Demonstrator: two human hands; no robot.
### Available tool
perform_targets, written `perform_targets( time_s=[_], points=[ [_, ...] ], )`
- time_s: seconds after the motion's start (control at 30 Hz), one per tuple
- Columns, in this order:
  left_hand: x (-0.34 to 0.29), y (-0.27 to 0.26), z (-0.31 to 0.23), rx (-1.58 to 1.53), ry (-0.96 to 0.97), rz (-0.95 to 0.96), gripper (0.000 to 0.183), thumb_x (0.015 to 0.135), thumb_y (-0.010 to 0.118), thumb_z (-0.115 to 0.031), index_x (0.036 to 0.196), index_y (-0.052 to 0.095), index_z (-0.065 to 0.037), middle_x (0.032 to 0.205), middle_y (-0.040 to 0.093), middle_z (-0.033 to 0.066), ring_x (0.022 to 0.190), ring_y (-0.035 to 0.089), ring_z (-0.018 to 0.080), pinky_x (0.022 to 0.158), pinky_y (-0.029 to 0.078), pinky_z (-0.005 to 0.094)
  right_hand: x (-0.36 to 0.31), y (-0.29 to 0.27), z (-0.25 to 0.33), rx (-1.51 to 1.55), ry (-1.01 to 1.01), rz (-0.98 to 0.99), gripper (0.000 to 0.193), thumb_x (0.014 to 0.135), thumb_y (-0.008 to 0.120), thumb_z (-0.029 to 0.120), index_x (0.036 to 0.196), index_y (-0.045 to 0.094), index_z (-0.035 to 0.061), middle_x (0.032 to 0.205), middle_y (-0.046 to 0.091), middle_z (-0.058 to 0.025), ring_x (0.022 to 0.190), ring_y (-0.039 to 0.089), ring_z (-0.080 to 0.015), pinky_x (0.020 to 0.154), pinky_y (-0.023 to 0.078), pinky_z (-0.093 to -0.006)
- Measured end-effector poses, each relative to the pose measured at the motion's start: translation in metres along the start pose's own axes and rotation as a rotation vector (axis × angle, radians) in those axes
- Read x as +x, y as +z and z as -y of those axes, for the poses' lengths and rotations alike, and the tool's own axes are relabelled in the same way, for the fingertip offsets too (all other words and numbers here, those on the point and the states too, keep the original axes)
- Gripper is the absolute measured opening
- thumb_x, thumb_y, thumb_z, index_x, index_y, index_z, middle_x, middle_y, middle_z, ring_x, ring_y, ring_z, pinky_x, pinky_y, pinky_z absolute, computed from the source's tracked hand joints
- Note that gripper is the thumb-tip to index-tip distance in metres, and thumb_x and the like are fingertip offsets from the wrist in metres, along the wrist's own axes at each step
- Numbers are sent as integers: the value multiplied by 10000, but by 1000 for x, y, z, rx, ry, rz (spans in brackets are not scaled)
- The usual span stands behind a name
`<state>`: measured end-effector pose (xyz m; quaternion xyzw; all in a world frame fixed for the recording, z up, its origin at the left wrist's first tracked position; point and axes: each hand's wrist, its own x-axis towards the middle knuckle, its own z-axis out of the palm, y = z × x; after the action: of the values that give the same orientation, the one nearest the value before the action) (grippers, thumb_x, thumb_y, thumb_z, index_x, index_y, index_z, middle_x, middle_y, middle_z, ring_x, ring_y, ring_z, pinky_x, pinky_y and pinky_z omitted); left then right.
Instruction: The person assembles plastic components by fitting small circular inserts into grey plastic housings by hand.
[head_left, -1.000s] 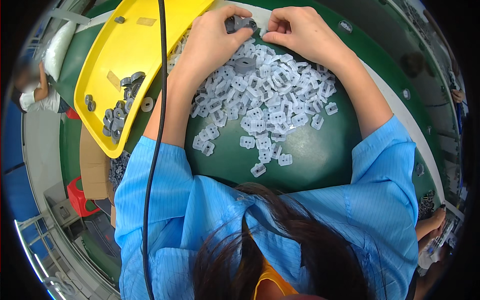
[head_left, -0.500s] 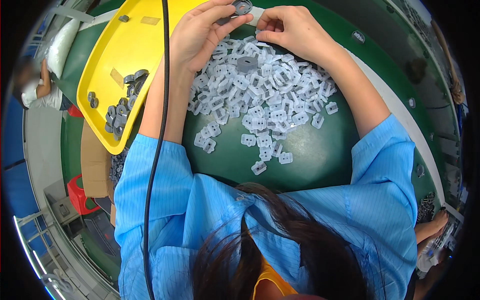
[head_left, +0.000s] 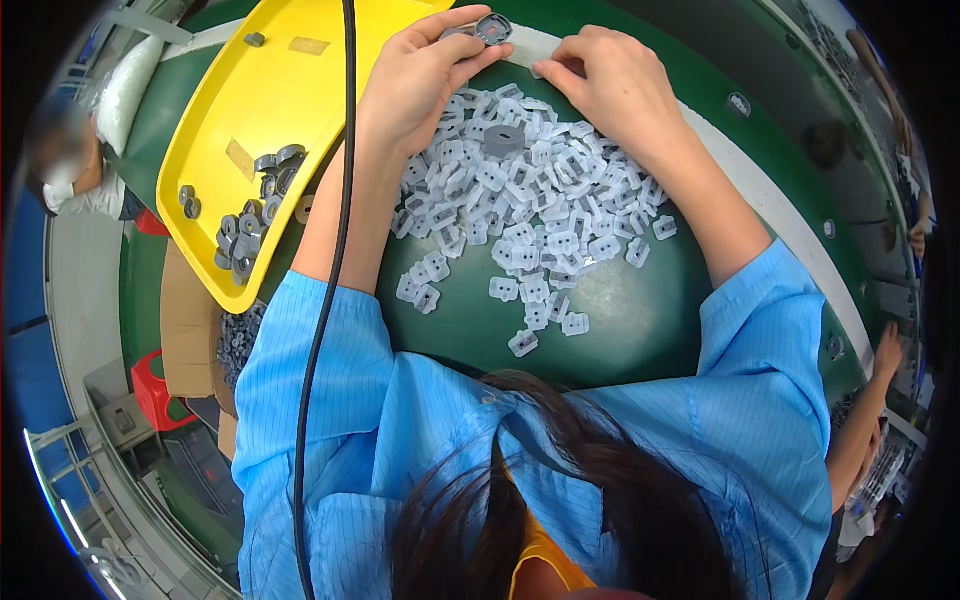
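A heap of several small white plastic pieces (head_left: 520,210) lies on the green table (head_left: 620,330). My left hand (head_left: 425,75) pinches a grey ring-shaped part (head_left: 493,28) at the far edge of the heap. My right hand (head_left: 610,85) rests on the far right of the heap, fingers curled down among the white pieces; what it grips is hidden. One more grey part (head_left: 500,140) lies on top of the heap between my hands.
A yellow tray (head_left: 270,100) at the left holds several grey ring parts (head_left: 250,215). A black cable (head_left: 335,250) hangs across my left arm. Cardboard and a red bin (head_left: 155,390) stand below the table's left edge. Another person's arm (head_left: 870,420) shows at right.
My left hand has lifted a grey ring part from the heap toward the far edge. My right hand shifted slightly right along the heap.
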<state>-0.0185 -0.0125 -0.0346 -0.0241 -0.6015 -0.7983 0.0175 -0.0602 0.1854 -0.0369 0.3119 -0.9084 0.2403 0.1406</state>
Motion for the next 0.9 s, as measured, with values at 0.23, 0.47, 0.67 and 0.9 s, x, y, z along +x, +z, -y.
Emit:
perform_targets(
  time_s=[0.23,0.47,0.67,0.9],
  points=[
    [-8,15,-4,68,9,-18,394,881,511,31,1263,451,105,1108,580,207,1034,621,271,944,494,277,13,-5,-8,896,324,179,201,834,685,206,911,684,20,818,655,-13,666,566,-70,596,428,-207],
    [-14,33,-2,165,70,0,395,863,564,17,1247,488,69,1079,612,161,1014,631,217,920,498,271,13,-18,15,964,244,55,130,846,665,86,844,657,-44,760,663,-62,684,591,-73,609,477,-206],
    [-16,40,-1,240,170,-1,339,834,600,-1,1170,571,32,982,647,120,884,662,162,752,512,219,14,-26,20,1048,339,25,190,798,700,83,929,607,-18,713,606,-28,685,579,-84,624,467,-202],
    [-18,43,-1,619,339,74,350,825,629,45,1169,564,27,1082,586,61,935,605,127,815,504,232,10,-21,-18,1110,291,265,188,870,647,157,972,637,-1,858,648,-50,739,640,-88,685,511,-197]
  ],
)
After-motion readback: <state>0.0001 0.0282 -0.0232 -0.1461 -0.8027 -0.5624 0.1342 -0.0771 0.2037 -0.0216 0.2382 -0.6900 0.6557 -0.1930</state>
